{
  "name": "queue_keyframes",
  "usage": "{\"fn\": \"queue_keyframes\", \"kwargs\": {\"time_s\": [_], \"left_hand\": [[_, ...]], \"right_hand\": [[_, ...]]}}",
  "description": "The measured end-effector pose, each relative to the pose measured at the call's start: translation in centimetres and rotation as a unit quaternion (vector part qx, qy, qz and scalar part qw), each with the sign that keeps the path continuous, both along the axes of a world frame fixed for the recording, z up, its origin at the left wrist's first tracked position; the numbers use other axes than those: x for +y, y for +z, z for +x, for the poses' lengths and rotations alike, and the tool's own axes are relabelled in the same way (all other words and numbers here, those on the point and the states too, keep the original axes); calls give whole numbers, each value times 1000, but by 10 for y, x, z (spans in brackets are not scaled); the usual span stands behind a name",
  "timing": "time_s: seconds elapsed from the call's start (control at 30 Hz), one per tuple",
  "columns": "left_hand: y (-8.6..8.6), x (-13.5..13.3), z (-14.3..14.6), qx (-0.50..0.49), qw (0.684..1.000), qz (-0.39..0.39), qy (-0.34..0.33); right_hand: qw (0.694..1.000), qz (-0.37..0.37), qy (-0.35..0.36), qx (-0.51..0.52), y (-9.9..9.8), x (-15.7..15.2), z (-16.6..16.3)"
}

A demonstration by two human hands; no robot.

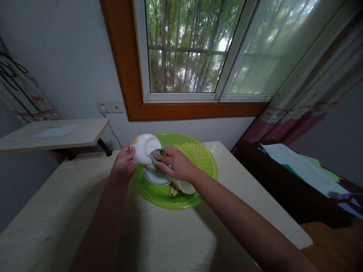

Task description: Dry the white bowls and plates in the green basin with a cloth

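Note:
My left hand (124, 162) grips the edge of a white bowl (141, 148) with a yellowish mark on its side. The bowl is tilted, its round base turned up and to the right. My right hand (177, 163) has its fingers closed on a greyish cloth (155, 155), which touches the bowl near its base. Below both hands is a green plastic basket (211, 166). In it lie a white dish (157, 179), a white cup (187, 187) on its side, partly behind my right wrist, and some small light-wooden pieces (174, 190) whose kind I cannot tell.
The basket stands on a pale wooden table (159, 238). A raised shelf (85, 132) with a paper sheet is at the left. Behind are a wall socket (109, 107) with a plugged-in cable and a window (187, 49). Papers (300, 162) lie on dark furniture at the right.

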State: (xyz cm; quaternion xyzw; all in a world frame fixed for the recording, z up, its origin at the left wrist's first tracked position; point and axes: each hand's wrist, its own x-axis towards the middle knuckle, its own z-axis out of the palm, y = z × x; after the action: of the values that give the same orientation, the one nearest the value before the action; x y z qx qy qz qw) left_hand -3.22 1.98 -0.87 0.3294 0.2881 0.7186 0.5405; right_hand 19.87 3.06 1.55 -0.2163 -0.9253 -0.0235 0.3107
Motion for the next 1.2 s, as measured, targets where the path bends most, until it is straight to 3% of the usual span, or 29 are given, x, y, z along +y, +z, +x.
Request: {"fn": "queue_keyframes", "kwargs": {"time_s": [0.13, 0.23, 0.4, 0.73, 1.0, 1.2], "left_hand": [[2, -3, 0, 17, 999, -5, -41], [2, -5, 2, 26, 998, 1, -60], [1, -3, 3, 21, 999, 11, -28], [4, -2, 3, 3, 1000, -8, 1], [6, -5, 6, 1, 1000, 0, -9], [4, -3, 4, 0, 1000, 4, -5]], "right_hand": [[1000, -9, -2, -23, 3, -2, -2], [997, -6, -68, -28, 3, -1, -5], [988, 15, -150, -14, 1, 2, -6], [999, 4, -4, -35, 0, -2, -1], [991, 1, -126, -34, 0, 1, -6], [997, -16, -59, -42, -1, 0, -1]]}}
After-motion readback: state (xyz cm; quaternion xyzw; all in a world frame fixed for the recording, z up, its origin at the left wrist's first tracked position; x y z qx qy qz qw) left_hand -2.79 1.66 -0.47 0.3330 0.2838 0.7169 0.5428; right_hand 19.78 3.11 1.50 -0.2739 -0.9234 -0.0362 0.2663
